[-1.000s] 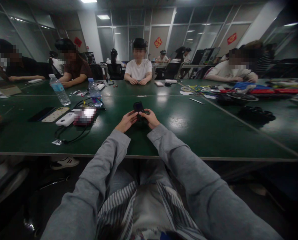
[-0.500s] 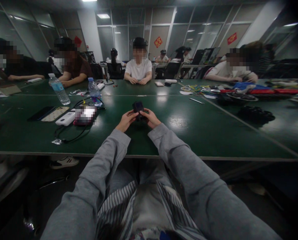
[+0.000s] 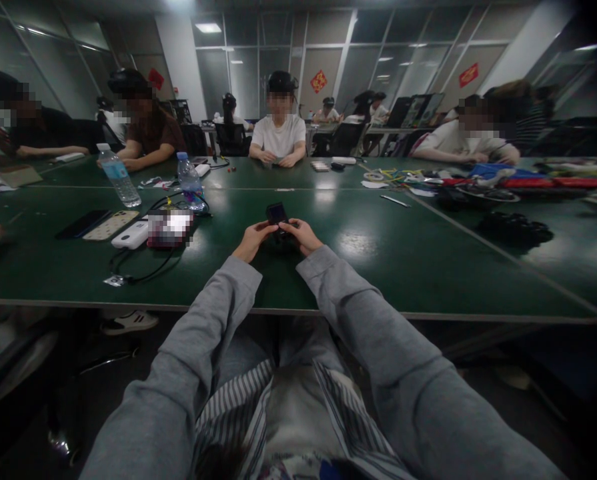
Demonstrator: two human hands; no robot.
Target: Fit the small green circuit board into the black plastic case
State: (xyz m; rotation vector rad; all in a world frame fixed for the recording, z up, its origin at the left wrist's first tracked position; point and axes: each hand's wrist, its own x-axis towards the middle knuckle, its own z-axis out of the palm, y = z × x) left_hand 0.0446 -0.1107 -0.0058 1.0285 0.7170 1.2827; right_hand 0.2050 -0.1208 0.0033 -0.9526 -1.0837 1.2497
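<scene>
Between my two hands is a small black box-shaped device (image 3: 277,213) with a dark, screen-like face at its top, held just above the green table (image 3: 348,280). My left hand (image 3: 254,240) grips its left side, the thumb reaching across the lower front. From the right, my right hand (image 3: 302,237) closes on it in the same way, and the two thumb tips nearly meet. The fingers behind and beneath the device are mostly hidden. I cannot make out exactly what kind of device it is.
To the left lie phones (image 3: 111,226), a white power bank (image 3: 133,235), a black cable (image 3: 153,272) and two water bottles (image 3: 121,177). At right are a pen (image 3: 395,201), a dark bundle (image 3: 515,228) and tangled coloured cables (image 3: 393,177). Several people sit around the table.
The view has shifted very slightly. My hands stay around the black device, its dark face tilted a little differently.
</scene>
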